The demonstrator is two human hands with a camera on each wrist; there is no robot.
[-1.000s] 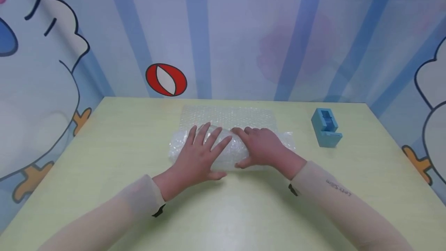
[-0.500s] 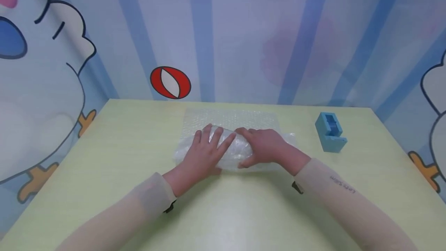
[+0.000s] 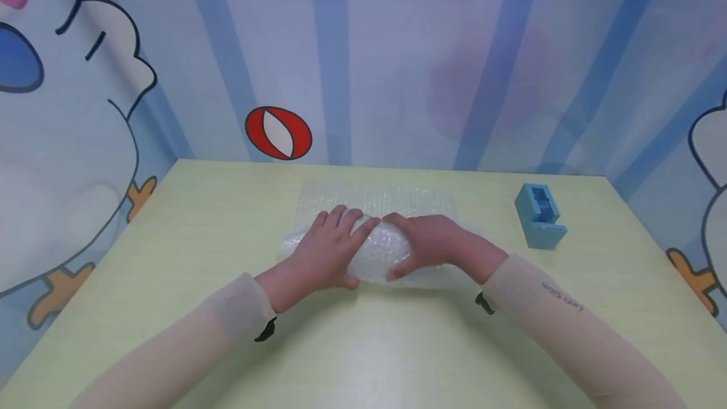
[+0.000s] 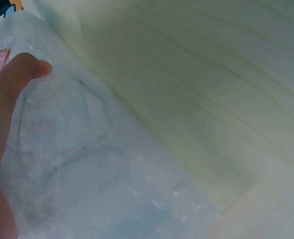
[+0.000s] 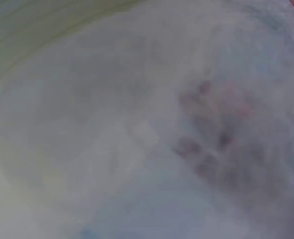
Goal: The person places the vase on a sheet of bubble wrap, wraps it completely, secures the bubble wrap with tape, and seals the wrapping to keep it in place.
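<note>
A rolled bundle of bubble wrap [image 3: 377,254] lies across the middle of the table, its inner item blurred by the plastic. From the left, my left hand [image 3: 325,250] grips the roll, fingers curved over the top and thumb at the near side. My right hand [image 3: 430,242] holds the roll further right between curved fingers and a thumb on the near face. Behind the roll, the wrap's flat part [image 3: 392,197] spreads over the table. In the left wrist view, the thumb presses the wrap [image 4: 112,174]. Blurred wrap [image 5: 137,99] fills most of the right wrist view, with dark reddish patches showing through.
A blue tape dispenser [image 3: 539,219] stands at the table's back right, apart from the wrap. The pale yellow table [image 3: 363,346] ends at a cartoon-printed curtain [image 3: 392,62] behind and on both sides.
The left hand's fingers have gone from spread to more curled over the roll. Both hands stay on it, and the roll sits almost in place. The view has shifted slightly.
</note>
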